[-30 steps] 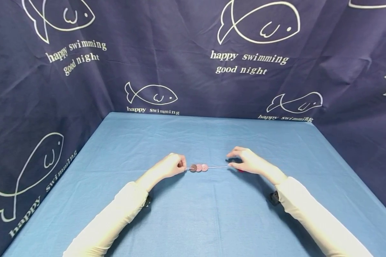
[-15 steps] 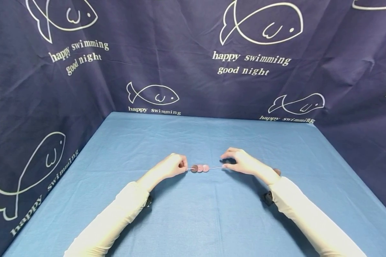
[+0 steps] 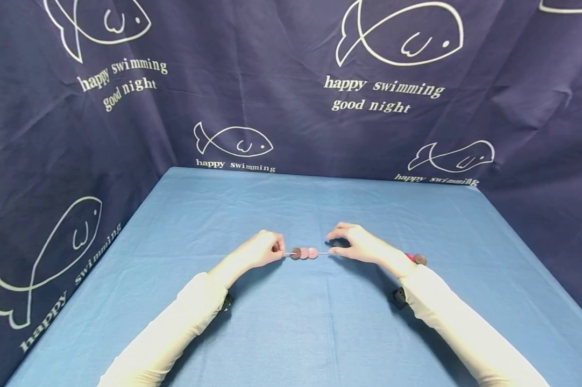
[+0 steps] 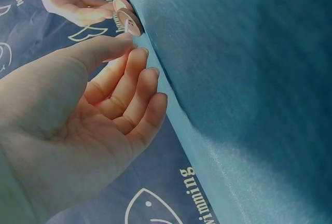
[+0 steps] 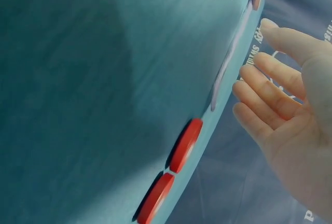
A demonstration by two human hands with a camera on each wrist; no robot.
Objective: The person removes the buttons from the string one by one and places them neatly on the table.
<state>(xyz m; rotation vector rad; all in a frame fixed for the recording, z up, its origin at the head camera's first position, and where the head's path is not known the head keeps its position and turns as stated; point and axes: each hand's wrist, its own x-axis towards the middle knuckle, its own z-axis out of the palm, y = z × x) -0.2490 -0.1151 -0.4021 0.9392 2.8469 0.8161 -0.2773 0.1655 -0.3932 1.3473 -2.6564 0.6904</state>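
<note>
A white string (image 3: 323, 252) runs through a brown button (image 3: 295, 253) and two overlapping pink buttons (image 3: 312, 252) at mid-table. My left hand (image 3: 262, 249) pinches the string just left of the brown button, between thumb and index finger, as the left wrist view shows beside the button (image 4: 129, 23). To the right of the pink buttons is my right hand (image 3: 361, 246), its thumb and fingers apart. The right wrist view has that hand (image 5: 290, 97) above the string (image 5: 225, 63), which lies on the cloth; the palm holds nothing.
Two red buttons (image 5: 185, 145) lie past the string's loose end in the right wrist view. Behind the right forearm, a red button (image 3: 410, 257) and a brown button (image 3: 420, 259) show partly. Dark blue fish-printed curtains (image 3: 291, 97) border the blue table (image 3: 281, 322).
My right hand has moved left along the string toward the pink buttons, uncovering red and brown buttons behind the forearm. The left hand keeps its pinch; the view has shifted slightly.
</note>
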